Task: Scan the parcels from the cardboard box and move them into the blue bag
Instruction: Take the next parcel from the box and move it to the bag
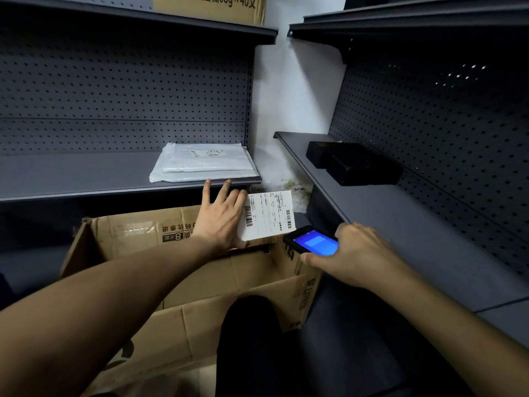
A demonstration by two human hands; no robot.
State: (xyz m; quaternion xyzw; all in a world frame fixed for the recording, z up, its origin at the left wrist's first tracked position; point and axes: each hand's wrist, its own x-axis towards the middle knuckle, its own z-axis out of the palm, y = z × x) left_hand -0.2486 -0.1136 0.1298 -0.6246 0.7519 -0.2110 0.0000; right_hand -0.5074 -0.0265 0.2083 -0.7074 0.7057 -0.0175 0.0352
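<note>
One white labelled parcel (267,216), held over the far right corner of the open cardboard box (183,270), left hand (221,216) gripping its left edge. One handheld scanner (313,242), blue screen lit, clasped in the right hand (352,253) just beside the parcel's near corner. White mailers (203,161) stacked at the left shelf's (71,176) front right corner.

Parcel (269,216): label print too small to read; left edge behind the left hand (220,216), thumb hidden. Scanner (313,242): near end buried in the right hand (355,253). Cardboard box (200,310): inside hidden by forearm and flaps; near left part cut off. Carton (209,7), far top shelf: cut off above. Black boxes (355,163), right: too dark for detail.
</note>
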